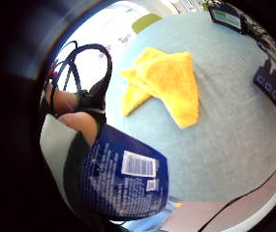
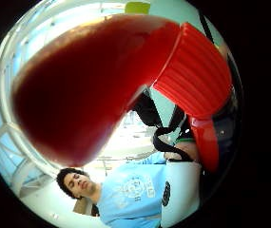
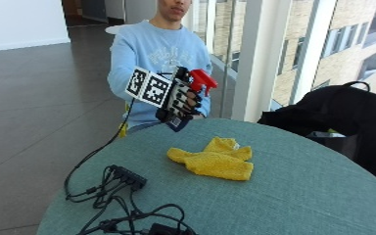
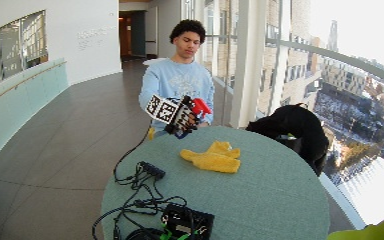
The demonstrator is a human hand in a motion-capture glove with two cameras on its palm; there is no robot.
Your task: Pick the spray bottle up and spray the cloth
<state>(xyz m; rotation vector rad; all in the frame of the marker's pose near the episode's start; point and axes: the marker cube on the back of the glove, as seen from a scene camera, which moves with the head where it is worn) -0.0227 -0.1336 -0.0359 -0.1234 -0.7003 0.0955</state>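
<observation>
My gloved right hand (image 3: 187, 100) grips a spray bottle (image 3: 180, 120) with a dark blue body and a red spray head (image 3: 201, 81), lifted above the table's far edge in front of the person. The red head points toward the window side. A crumpled yellow cloth (image 3: 214, 159) lies on the grey-green round table (image 3: 292, 196), below and in front of the bottle. In the little finger side palm view the blue label (image 1: 123, 179) sits close by my fingers (image 1: 82, 121), with the yellow cloth (image 1: 169, 84) beyond. The red spray head (image 2: 194, 78) fills the thumb side palm view.
A black power strip (image 3: 128, 176) and tangled cables (image 3: 129, 215) lie at the table's near left. A black bag (image 3: 344, 120) rests beside the table by the window. A black box (image 4: 187, 221) sits at the near edge in the wide outside view.
</observation>
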